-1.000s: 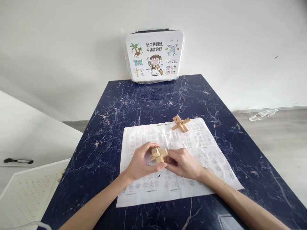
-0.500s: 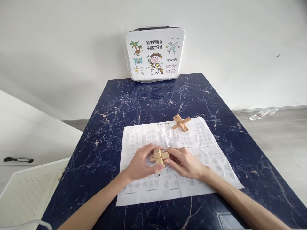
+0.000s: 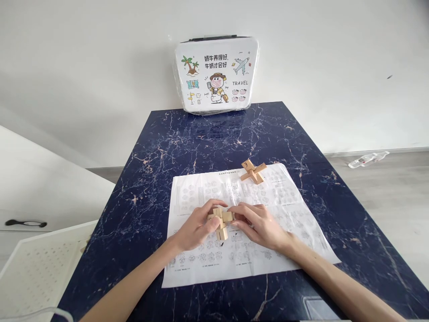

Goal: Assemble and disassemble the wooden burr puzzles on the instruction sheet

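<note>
A light wooden interlocking puzzle of crossed blocks is held above the printed sheet. My left hand grips it from the left, thumb across its near face and index finger curved over the far side. From the right, my right hand pinches the puzzle's right-hand block between thumb and fingers. Some of the blocks are hidden behind the fingers. A second wooden puzzle, cross-shaped with numbers marked on it, rests on the sheet's far edge beyond my right hand.
The white instruction sheet with small diagrams lies on a dark blue marbled table. A white cartoon-printed case leans against the wall at the back. A white perforated rack stands at lower left; a clear plastic item lies on the floor.
The puzzle has turned in my hands, and one block now sticks out toward me. My left thumb has shifted up from its near edge onto its face.
</note>
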A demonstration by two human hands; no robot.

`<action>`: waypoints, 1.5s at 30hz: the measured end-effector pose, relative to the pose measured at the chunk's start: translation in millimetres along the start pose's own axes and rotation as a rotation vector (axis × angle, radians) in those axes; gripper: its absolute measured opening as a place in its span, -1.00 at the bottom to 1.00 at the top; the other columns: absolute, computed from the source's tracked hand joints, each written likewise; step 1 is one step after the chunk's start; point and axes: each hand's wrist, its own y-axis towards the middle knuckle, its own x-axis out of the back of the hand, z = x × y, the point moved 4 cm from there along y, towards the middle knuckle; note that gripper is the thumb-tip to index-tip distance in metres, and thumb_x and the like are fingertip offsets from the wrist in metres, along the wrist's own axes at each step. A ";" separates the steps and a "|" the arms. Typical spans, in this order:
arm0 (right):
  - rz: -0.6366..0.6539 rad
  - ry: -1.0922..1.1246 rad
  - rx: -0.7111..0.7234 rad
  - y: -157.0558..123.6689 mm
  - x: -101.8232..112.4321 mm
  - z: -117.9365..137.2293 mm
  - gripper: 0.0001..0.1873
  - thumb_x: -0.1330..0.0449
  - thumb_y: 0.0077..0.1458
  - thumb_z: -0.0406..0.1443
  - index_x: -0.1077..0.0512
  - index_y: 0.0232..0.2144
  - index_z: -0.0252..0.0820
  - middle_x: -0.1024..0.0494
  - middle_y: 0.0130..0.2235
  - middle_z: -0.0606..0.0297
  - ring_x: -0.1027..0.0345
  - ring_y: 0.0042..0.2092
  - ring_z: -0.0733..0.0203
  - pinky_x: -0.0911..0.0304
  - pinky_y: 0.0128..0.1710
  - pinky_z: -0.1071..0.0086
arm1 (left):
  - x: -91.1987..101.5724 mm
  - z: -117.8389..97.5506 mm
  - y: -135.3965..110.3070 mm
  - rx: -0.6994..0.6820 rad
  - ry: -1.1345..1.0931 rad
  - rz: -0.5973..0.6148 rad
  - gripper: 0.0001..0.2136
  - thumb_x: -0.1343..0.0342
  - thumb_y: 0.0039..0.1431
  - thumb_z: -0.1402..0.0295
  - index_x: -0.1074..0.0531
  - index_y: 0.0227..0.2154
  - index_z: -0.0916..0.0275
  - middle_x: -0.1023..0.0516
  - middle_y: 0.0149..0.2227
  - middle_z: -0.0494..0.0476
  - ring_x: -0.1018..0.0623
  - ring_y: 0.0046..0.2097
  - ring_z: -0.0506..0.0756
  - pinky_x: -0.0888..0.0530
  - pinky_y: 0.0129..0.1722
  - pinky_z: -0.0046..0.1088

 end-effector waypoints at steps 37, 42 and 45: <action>-0.225 0.052 -0.349 -0.7 5.9 -21.8 -0.82 -0.19 0.45 -0.16 -0.47 -0.16 -0.13 -0.46 -0.39 0.32 -0.33 -0.43 0.22 -0.34 -0.43 0.32 | 13.4 4.8 2.2 0.154 -0.314 -0.218 -0.55 0.09 0.54 -0.12 -0.42 -0.03 0.20 -0.29 -0.45 -0.07 -0.20 -0.51 -0.03 -0.23 -0.50 -0.47; -0.199 -0.188 -0.372 -2.5 2.0 -26.8 -0.82 -0.20 0.41 -0.19 -0.44 -0.27 -0.13 -0.47 -0.40 0.29 -0.31 -0.44 0.21 -0.21 -0.48 0.33 | 13.1 2.4 3.8 0.087 -0.355 -0.197 -0.64 0.05 0.58 0.01 -0.35 0.09 0.21 -0.48 -0.35 0.01 -0.29 -0.50 -0.05 -0.33 -0.41 -0.44; -0.139 -0.274 -0.341 -1.1 -2.0 -27.4 -0.78 -0.19 0.39 -0.22 -0.40 -0.34 -0.13 -0.46 -0.42 0.28 -0.34 -0.42 0.18 -0.21 -0.45 0.30 | 12.1 2.7 4.6 0.069 -0.348 -0.174 -0.66 0.02 0.58 0.05 -0.32 0.14 0.21 -0.53 -0.28 0.05 -0.33 -0.50 -0.06 -0.36 -0.42 -0.44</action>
